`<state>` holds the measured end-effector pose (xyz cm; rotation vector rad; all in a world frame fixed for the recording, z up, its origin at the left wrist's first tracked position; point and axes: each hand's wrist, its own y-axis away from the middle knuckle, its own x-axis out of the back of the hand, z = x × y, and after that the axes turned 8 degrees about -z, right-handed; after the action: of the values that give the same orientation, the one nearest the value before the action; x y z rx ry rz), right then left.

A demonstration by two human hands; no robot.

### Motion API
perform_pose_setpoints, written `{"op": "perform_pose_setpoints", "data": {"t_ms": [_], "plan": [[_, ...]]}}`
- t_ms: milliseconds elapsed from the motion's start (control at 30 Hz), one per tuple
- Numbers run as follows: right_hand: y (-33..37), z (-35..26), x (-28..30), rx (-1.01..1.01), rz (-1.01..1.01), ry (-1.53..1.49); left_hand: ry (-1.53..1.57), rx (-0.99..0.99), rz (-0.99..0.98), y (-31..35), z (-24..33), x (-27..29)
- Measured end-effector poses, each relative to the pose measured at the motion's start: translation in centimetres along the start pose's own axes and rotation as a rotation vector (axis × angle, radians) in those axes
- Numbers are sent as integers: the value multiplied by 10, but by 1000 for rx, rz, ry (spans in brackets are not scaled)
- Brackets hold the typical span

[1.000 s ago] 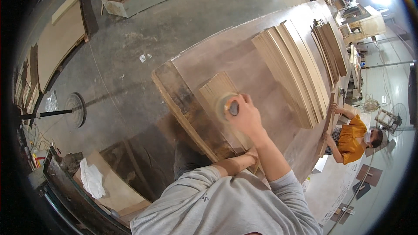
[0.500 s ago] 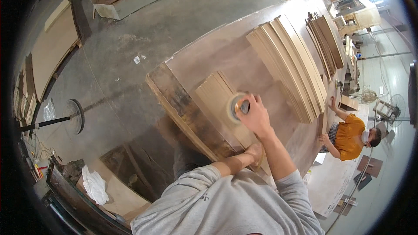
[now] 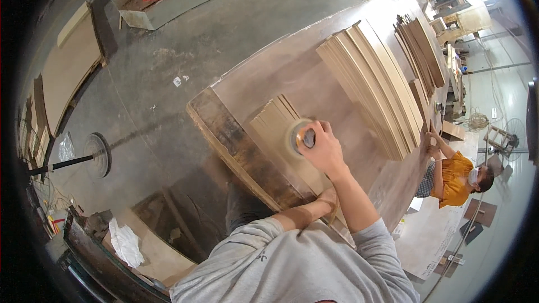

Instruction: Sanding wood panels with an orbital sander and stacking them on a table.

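Note:
My right hand (image 3: 324, 148) is closed round a round orbital sander (image 3: 307, 136) with an orange-brown body. Its disc rests on a small set of light wooden boards (image 3: 274, 115) lying side by side along the near end of the table. Close to my body, my left hand (image 3: 325, 199) lies at the near end of these boards, below my right wrist. Its fingers are mostly hidden, so their grip does not show. A tan hose or cord (image 3: 335, 213) runs by the left hand towards my shirt.
The big worktable (image 3: 269, 73) has a worn, dark wooden edge (image 3: 224, 134). A long stack of boards (image 3: 373, 90) lies beyond the sander, with darker strips (image 3: 420, 53) farther off. At the right, a person in an orange top (image 3: 453, 179) works at the table's other side.
The sander and my right hand have shifted slightly left along the boards. The person at the right has brought both hands together at the table's edge.

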<state>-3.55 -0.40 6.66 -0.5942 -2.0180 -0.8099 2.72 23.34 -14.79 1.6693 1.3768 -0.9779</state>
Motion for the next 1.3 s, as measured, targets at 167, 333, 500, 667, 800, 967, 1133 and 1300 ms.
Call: {"op": "perform_pose_setpoints", "data": {"t_ms": [167, 333, 500, 667, 800, 967, 1133, 1300], "plan": [[-49, -31, 7, -30, -5, 23, -1336, 173, 178, 7, 0, 24], [-63, -84, -11, 134, -20, 2, -730, 99, 122, -25, -36, 171], [-3, -4, 1, -35, 23, -24, -1616, 167, 108, 12, 2, 35], [-11, 16, 12, -129, 56, -39, -1854, 105, 93, 17, 5, 14], [-69, -33, 10, -84, 33, -5, -1941, 68, 114, 14, 0, 29], [-82, -30, 10, -42, 10, 7, -1389, 417, 162, 27, 33, -60], [-8, 1, 6, -84, 64, -63, -1723, 329, -70, 29, 28, -34], [54, 30, 12, -225, -14, -81, -2811, 508, -679, 47, 61, -132]]}}
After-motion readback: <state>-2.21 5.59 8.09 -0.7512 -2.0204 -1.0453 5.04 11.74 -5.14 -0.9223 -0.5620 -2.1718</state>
